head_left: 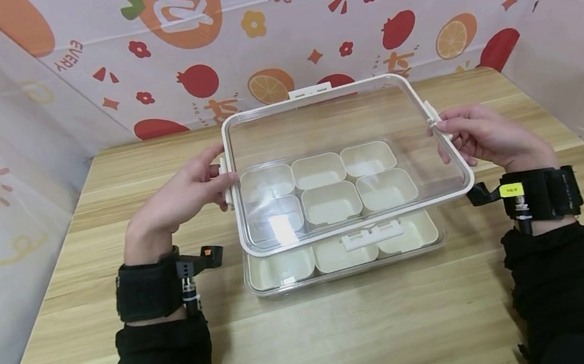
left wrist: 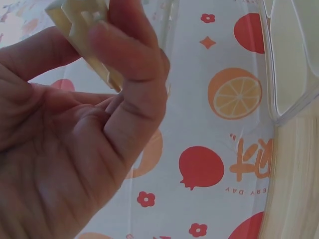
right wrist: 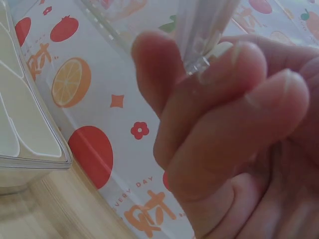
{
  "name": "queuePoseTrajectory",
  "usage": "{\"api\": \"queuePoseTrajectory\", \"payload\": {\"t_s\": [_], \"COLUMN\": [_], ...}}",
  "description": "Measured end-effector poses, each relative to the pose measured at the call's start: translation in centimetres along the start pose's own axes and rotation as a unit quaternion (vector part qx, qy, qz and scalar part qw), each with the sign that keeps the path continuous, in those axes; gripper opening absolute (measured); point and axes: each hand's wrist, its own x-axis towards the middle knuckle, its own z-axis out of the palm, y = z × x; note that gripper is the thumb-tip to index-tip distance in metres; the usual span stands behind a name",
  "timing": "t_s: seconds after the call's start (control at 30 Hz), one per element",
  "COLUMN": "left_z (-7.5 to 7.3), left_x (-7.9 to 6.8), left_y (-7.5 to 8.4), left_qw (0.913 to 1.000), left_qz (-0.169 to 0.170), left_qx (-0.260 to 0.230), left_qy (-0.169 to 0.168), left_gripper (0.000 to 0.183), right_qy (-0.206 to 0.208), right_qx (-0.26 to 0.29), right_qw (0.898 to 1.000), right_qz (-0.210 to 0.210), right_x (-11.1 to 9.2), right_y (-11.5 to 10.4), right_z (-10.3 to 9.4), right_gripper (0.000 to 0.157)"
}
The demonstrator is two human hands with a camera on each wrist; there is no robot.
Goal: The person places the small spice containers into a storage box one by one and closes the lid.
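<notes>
My left hand (head_left: 183, 192) pinches the left edge of a clear lid (head_left: 328, 123) with a white rim, at its side clip (left wrist: 82, 35). At the opposite edge my right hand (head_left: 483, 131) holds the lid by the right clip (head_left: 432, 114), thumb and fingers on either side of the rim. Tilted, the lid hangs above a clear shallow box (head_left: 441, 234) on the table. Inside the box sit several cream cups (head_left: 282, 269) in rows, some seen through the lid. Another white clip (head_left: 372, 235) hangs from the lid's near edge.
A wood-grain table (head_left: 381, 326) lies under everything. Behind its far edge hangs a white cloth (head_left: 228, 59) printed with fruit and flowers, and pale covers (head_left: 15, 261) flank the sides. Black wrist straps (head_left: 146, 290) carry the cameras.
</notes>
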Motion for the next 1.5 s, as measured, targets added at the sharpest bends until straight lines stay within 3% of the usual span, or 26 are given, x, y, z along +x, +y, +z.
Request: {"api": "queuePoseTrajectory", "payload": {"t_s": [0.17, 0.37, 0.47, 0.67, 0.97, 1.5], "left_z": [-0.1, -0.3, -0.2, -0.1, 0.2, 0.3], "left_x": [-0.3, -0.6, -0.5, -0.1, 0.4, -0.3], "left_y": [-0.2, -0.9, -1.4, -2.4, -3.2, -2.3], "left_qw": [0.9992, 0.9937, 0.9919, 0.9906, 0.9865, 0.9841], "left_qz": [-0.016, -0.070, -0.086, -0.087, -0.100, -0.127], "left_qx": [0.018, 0.047, 0.041, 0.020, 0.012, 0.041], "left_qy": [-0.033, -0.074, -0.084, -0.104, -0.129, -0.117], "left_gripper": [0.057, 0.066, 0.067, 0.061, 0.054, 0.052], "right_qy": [0.004, -0.006, -0.020, -0.058, -0.079, -0.105], "right_qx": [-0.067, -0.160, -0.169, -0.180, -0.205, -0.222], "right_qw": [0.997, 0.981, 0.978, 0.974, 0.965, 0.953], "right_qz": [0.034, 0.108, 0.123, 0.127, 0.142, 0.177], "right_x": [0.0, 0.0, 0.2, 0.7, 0.9, 1.5], "right_y": [0.3, 1.2, 1.8, 2.5, 3.2, 3.7], "right_z": [0.0, 0.0, -0.1, -0.5, -0.9, -0.9], "right_gripper": [0.017, 0.022, 0.026, 0.022, 0.026, 0.030]}}
